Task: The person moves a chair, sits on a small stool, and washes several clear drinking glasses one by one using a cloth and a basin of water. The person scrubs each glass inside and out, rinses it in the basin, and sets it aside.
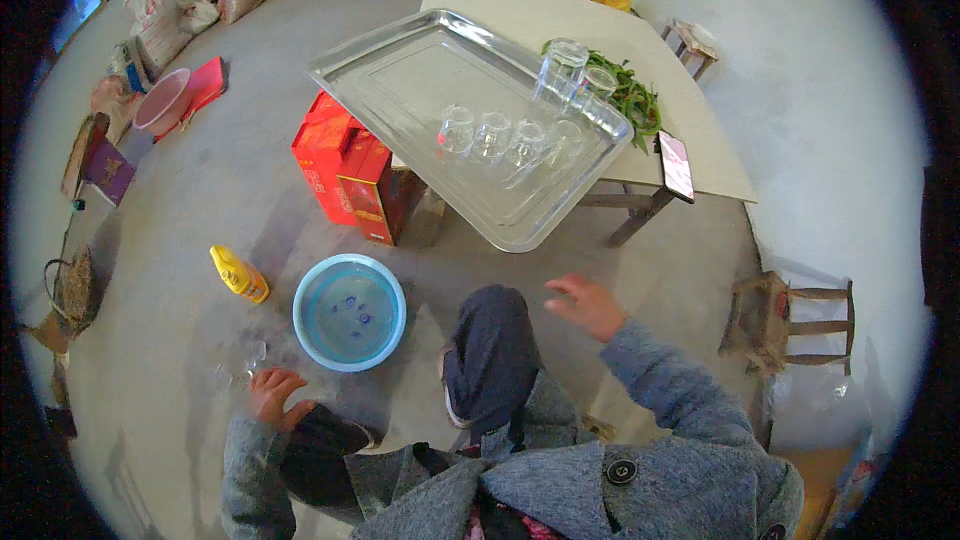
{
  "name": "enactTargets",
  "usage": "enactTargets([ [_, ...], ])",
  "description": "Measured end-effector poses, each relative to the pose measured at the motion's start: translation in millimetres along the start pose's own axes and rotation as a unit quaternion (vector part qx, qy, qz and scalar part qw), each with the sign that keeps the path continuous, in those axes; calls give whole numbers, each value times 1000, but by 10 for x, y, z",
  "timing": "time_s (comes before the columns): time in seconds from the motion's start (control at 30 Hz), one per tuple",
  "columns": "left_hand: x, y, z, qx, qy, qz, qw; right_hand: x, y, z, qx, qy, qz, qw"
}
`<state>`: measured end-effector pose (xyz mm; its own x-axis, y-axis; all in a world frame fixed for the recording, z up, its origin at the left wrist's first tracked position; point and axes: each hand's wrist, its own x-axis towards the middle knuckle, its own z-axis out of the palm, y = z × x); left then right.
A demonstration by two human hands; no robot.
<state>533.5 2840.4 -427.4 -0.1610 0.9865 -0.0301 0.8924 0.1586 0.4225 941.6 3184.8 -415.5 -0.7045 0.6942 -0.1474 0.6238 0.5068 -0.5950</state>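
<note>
My left hand (pixel 277 397) is low beside my left knee, next to a few clear glasses (pixel 257 351) on the floor; whether its fingers touch one cannot be told. My right hand (pixel 587 305) is raised over the floor right of my other knee, fingers apart, holding nothing. Between my left hand and that knee stands a light-blue plastic basin (pixel 298 315) of water. A large metal tray (pixel 375 101) lies on the table, its near corner overhanging. Several clear glasses (pixel 491 139) stand on it, and a taller glass (pixel 561 75) is at its right side.
A yellow bottle (pixel 240 275) stands left of the basin. Red boxes (pixel 328 165) are beside the table (pixel 705 135), which holds green leafy vegetables (pixel 637 101) and a phone (pixel 676 166). A wooden chair (pixel 765 315) is at the right. Sacks (pixel 154 30) line the left wall.
</note>
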Motion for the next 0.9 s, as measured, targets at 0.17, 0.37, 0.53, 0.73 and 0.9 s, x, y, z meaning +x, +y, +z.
enactTargets([
  [0.17, -914, -11, -109, 44, 0, -184, 982, 534, -115, 896, -135, 31, -202, 969],
  [0.37, -1006, -498, 160, 38, -31, -242, 969, 948, -109, 1359, -66, 2, -160, 985],
  [0.53, -1022, -712, 349, 36, -2, -252, 967, 929, -130, 1425, -133, 70, -102, 983],
  [0.73, -1249, -1121, 386, -3, 5, -250, 968, 1031, 119, 1430, -191, 55, -27, 980],
  [0.9, -1010, -1483, 143, -74, -62, -232, 968, 1019, 39, 1306, -210, 8, 12, 978],
])
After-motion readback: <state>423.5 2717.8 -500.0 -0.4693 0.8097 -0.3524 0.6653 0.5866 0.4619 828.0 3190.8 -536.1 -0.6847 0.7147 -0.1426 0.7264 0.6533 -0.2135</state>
